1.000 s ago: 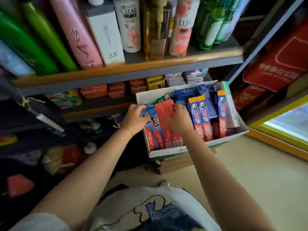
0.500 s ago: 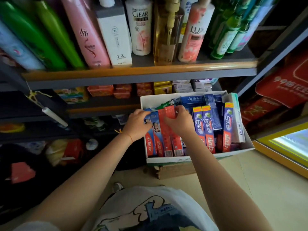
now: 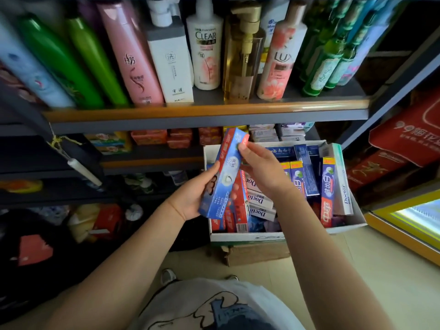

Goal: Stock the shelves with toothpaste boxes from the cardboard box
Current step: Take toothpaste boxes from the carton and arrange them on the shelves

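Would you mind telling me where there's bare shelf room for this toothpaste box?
Bare ledge shows on the second shelf, between the soap packs and its front lip. The top shelf is crowded with bottles; the cardboard box is packed.

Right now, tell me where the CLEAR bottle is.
The CLEAR bottle stands on the top shelf, centre of the head view, between a white square bottle and a gold pump bottle.

Toothpaste box [image 3: 223, 177]: glossy printed card. Cardboard box [image 3: 247, 236]: matt white outside, raw brown flap below. Shelf [image 3: 204, 113]: grey metal, wood-look edge strip. Bottles [image 3: 207, 51]: glossy plastic. Floor [image 3: 357, 270]: smooth tile.
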